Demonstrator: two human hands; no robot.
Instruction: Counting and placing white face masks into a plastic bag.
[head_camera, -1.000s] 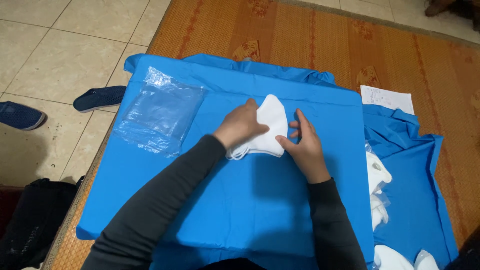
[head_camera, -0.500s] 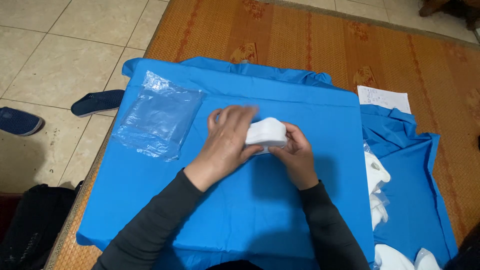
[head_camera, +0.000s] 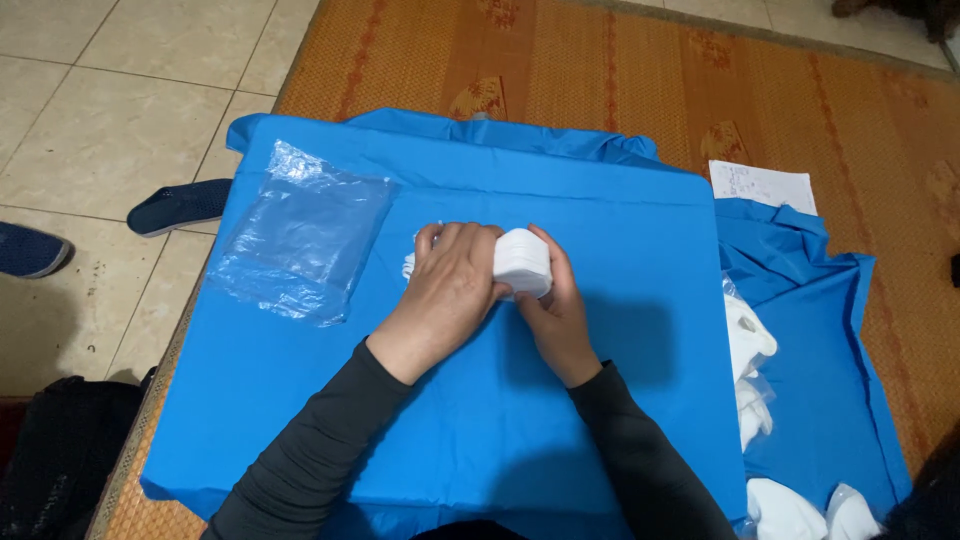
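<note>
Item: white stack (head_camera: 522, 262), a folded bundle of thin white pieces, lying on the blue surface (head_camera: 620, 420), near its middle
Left hand (head_camera: 452, 290): palm down over the stack's left part, fingers curled onto it, pressing and gripping
Right hand (head_camera: 556, 310): cupped along the stack's right and near edge, thumb side against it, gripping
Relation: stack sits between both hands, touching each; more of it shows toward the right hand
Long axis: roughly left to right across the surface, slightly tilted; exact ends hidden under the left hand
Nearer hand: both in contact; left covers more of it
Bag (head_camera: 300, 240): clear plastic, flat and empty-looking, left of the hands, apart from them
Spare white pieces (head_camera: 748, 345): some in clear wrap, on blue cloth at the right edge, well apart
Paper (head_camera: 762, 185): white sheet on the woven mat (head_camera: 600, 70), far right
Shoes (head_camera: 180, 205): dark, on tiled floor at left
</note>
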